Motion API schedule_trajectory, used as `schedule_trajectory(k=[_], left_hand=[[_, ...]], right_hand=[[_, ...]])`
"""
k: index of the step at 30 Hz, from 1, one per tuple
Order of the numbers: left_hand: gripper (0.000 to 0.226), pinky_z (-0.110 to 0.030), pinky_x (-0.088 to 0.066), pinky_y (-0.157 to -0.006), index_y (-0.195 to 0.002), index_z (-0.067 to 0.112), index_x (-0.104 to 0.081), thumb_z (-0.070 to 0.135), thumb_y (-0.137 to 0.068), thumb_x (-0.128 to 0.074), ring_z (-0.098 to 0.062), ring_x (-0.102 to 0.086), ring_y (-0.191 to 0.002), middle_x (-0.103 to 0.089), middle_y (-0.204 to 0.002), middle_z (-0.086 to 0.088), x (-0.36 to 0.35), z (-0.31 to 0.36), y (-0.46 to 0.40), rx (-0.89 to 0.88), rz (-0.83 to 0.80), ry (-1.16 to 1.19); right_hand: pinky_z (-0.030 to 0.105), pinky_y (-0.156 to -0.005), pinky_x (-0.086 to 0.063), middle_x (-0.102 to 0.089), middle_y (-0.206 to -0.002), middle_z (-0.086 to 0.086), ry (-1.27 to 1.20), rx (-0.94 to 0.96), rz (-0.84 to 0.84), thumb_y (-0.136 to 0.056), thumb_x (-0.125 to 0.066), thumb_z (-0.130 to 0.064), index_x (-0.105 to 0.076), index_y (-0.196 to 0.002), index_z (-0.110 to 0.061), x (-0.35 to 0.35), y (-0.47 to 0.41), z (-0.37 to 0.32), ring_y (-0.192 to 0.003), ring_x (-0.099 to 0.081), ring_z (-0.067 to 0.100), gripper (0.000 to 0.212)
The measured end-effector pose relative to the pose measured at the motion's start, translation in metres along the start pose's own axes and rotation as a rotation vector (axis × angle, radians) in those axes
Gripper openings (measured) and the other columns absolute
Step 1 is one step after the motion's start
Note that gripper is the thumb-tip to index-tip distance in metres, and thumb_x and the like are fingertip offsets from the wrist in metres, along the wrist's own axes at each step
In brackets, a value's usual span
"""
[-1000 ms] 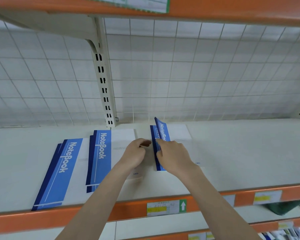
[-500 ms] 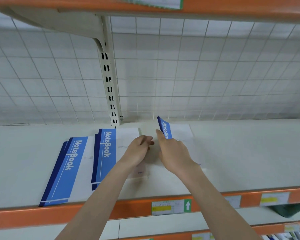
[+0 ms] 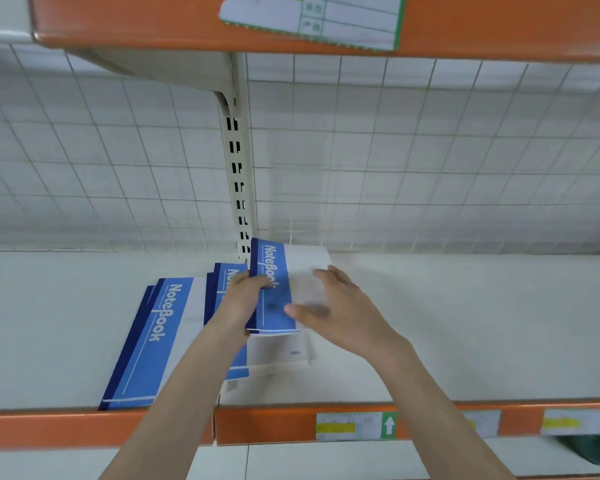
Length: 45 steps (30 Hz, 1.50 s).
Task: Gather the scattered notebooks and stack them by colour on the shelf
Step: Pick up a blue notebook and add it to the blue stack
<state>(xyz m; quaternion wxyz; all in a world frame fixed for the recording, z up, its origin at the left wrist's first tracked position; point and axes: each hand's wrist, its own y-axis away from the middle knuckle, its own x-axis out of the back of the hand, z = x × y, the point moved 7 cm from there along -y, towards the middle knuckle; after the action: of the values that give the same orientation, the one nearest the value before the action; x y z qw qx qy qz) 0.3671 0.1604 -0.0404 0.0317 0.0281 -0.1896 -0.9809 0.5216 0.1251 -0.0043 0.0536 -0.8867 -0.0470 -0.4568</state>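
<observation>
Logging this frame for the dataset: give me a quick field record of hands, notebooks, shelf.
left hand: grips the spine edge of the lifted notebook
right hand: fingers spread on the notebook's white cover, blurred
lifted notebook: blue and white, raised over the middle stack
middle stack: blue notebooks, flat, partly hidden by the left arm
left stack: blue notebooks, flat, near the shelf front
shelf: white surface, orange front edge, wire grid behind
colours seen: only blue and white

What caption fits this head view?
Left hand holds a blue notebook above the shelf; right hand open beside it.
</observation>
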Motion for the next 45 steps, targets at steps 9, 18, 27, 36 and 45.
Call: schedule_trajectory(k=[9,18,27,36,45], left_hand=[[0.008,-0.023,-0.049,-0.043,-0.089,0.019,-0.055,0.01,-0.089,-0.056,-0.014,-0.063,-0.049,-0.062,-0.074,-0.004,0.035,0.011,0.004,-0.098,0.078,0.052],[0.024,-0.024,-0.045,-0.073,-0.089,0.002,-0.063,0.012,-0.097,-0.043,-0.031,-0.059,-0.087,-0.066,-0.089,-0.011,0.07,0.027,0.002,-0.386,0.313,-0.708],[0.04,-0.029,-0.036,-0.067,-0.092,0.003,-0.049,0.026,-0.075,-0.077,-0.03,-0.05,-0.083,-0.048,-0.102,-0.017,0.06,0.009,0.01,-0.318,0.318,-0.982],[0.032,-0.027,-0.033,-0.06,-0.078,0.009,-0.04,0.015,-0.078,-0.071,-0.024,-0.043,-0.071,-0.046,-0.092,-0.015,0.056,0.017,0.018,-0.422,0.381,-0.991],[0.023,-0.034,-0.05,-0.076,-0.109,0.003,-0.057,0.003,-0.086,-0.058,-0.026,-0.059,-0.091,-0.062,-0.099,-0.007,0.07,0.018,0.006,-0.351,0.283,-0.607]], right_hand=[[0.061,-0.111,-0.011,-0.005,-0.157,0.001,0.397,0.236,-0.017,-0.087,-0.056,-0.023,-0.004,-0.149,-0.03,-0.046,-0.007,-0.035,-0.145,-0.007,0.031,0.082],[0.043,-0.101,-0.038,-0.029,-0.149,0.004,0.134,0.309,-0.061,-0.091,-0.042,-0.002,-0.017,-0.15,-0.02,-0.064,-0.008,-0.046,-0.129,-0.036,0.028,0.067],[0.043,-0.099,-0.04,-0.032,-0.149,0.003,0.061,0.267,-0.088,-0.091,-0.043,-0.001,-0.02,-0.149,-0.019,-0.062,-0.008,-0.049,-0.125,-0.041,0.027,0.064],[0.041,-0.1,-0.039,-0.03,-0.15,0.001,0.048,0.264,-0.102,-0.092,-0.043,-0.002,-0.02,-0.149,-0.02,-0.063,-0.007,-0.046,-0.127,-0.039,0.024,0.064],[0.042,-0.107,-0.03,-0.023,-0.153,0.001,0.175,0.244,-0.147,-0.094,-0.041,-0.011,-0.014,-0.151,-0.022,-0.072,-0.008,-0.041,-0.136,-0.026,0.025,0.064]])
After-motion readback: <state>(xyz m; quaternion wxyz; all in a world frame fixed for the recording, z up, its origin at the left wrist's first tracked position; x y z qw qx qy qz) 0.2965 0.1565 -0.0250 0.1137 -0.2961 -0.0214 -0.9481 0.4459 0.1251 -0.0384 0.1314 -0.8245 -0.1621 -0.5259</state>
